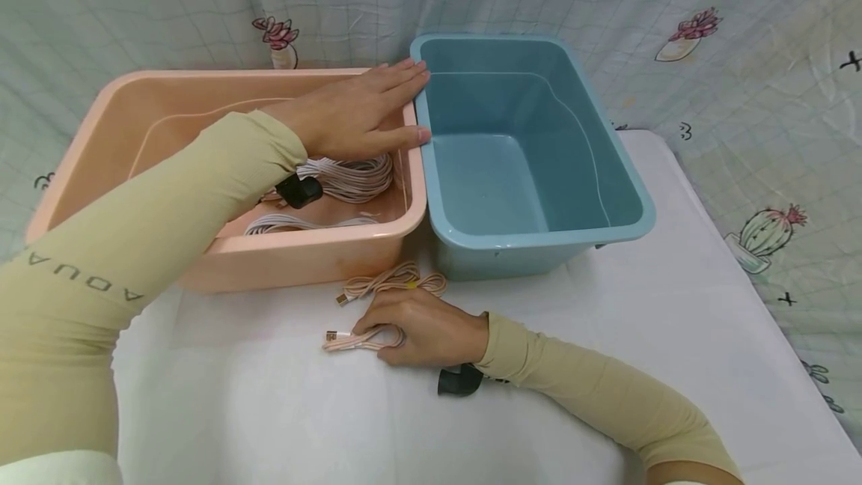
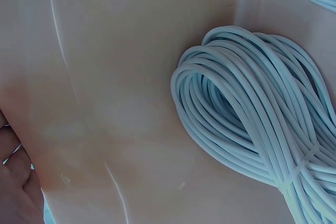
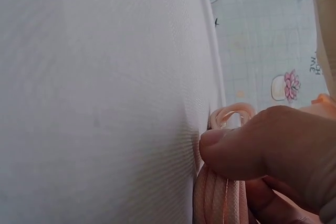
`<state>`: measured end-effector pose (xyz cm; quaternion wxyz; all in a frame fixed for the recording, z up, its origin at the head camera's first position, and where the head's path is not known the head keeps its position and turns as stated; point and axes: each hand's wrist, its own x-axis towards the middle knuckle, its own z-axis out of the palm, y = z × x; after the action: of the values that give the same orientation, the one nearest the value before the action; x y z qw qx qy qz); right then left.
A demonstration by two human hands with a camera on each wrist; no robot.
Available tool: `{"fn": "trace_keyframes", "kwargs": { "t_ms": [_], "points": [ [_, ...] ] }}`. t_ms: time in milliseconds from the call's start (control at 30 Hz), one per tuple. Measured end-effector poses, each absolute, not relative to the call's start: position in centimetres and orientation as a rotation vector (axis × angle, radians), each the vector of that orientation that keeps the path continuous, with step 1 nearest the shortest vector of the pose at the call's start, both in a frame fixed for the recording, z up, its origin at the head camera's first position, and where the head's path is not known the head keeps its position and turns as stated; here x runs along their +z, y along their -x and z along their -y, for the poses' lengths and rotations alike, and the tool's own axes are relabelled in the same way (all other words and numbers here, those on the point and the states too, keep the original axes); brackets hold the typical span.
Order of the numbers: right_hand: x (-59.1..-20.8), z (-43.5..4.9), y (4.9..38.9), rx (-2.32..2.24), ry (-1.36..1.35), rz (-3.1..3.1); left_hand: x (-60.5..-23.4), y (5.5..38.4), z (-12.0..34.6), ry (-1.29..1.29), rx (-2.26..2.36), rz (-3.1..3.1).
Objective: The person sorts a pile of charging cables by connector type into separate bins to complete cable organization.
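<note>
R grip (image 1: 417,328) is pinched closed, thumb & fingers on the near pink cable (image 1: 346,344); L grip (image 1: 360,111) is flat w/ straight fingers across the adjoining tub rims, nothing visibly held. White-covered desk (image 1: 269,410) carries it all. Biggest next: pink tub (image 1: 303,264) on the L, then blue tub (image 1: 539,238) beside it. In the pink tub: a thick white coil (image 1: 353,178) under the L wrist, plus a thinner white cable (image 1: 296,224) nr the front wall. Smallest: far pink cable (image 1: 390,279), just in front of the tubs, & the near one, on or just over the desk (can't tell which). Step in hand looks like pickup; next move prob. calls for a firm pinch & a lift clear of the far cable.
</note>
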<state>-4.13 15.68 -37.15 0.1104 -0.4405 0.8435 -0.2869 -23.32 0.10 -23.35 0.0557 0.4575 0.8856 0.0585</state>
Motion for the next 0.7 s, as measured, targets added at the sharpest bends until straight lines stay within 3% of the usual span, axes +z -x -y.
{"fn": "trace_keyframes", "kwargs": {
  "t_ms": [700],
  "points": [
    [-36.1,-16.0,3.6,-0.98,1.247,-2.502,-23.2,23.1,-0.1,-1.41,0.16,-2.68]
  ]
}}
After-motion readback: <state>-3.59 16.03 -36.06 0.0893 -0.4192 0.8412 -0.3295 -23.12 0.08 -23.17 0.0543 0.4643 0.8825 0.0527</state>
